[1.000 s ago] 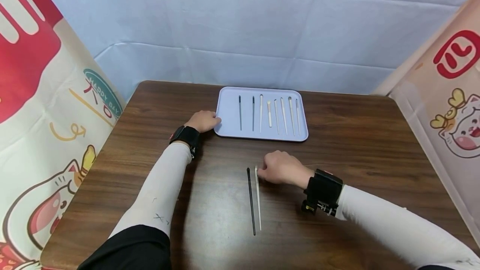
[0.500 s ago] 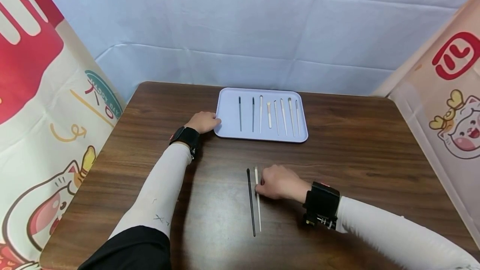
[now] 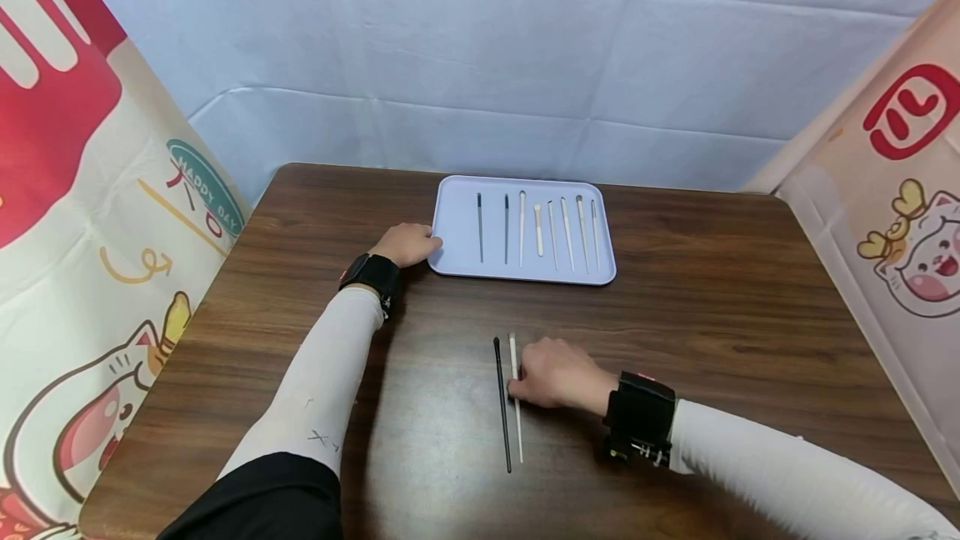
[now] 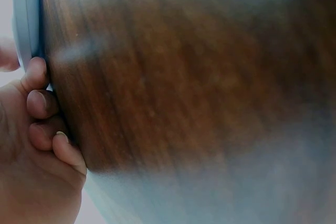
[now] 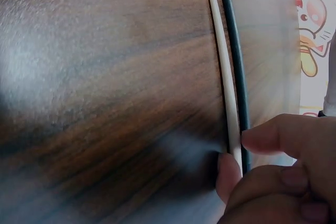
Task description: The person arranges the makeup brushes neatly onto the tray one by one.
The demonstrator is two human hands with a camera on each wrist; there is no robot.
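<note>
A white, thin-handled brush (image 3: 518, 432) lies on the table beside a black one (image 3: 502, 407), nearly parallel to it. My right hand (image 3: 558, 375) pinches the white brush partway along its length; in the right wrist view thumb and forefinger sit on either side of the white handle (image 5: 224, 72). The black handle (image 5: 234, 40) runs close by the thumb. At the pale lilac tray (image 3: 517, 272), my left hand (image 3: 405, 244) grips the left rim, thumb above. The left wrist view has its fingers (image 4: 44, 103) curled by the tray edge (image 4: 27, 19).
Inside the tray several slim brushes lie in a row, dark ones (image 3: 481, 227) at left and pale ones (image 3: 566, 232) at right. The brown wooden table (image 3: 712, 290) meets a pale blue cloth (image 3: 487, 48) behind. Printed cloths (image 3: 900, 215) hang at both sides.
My right hand has slid nearer to me along the white brush, from its far tip to further down, and closed its fingers there. The left hand and the tray stay put.
</note>
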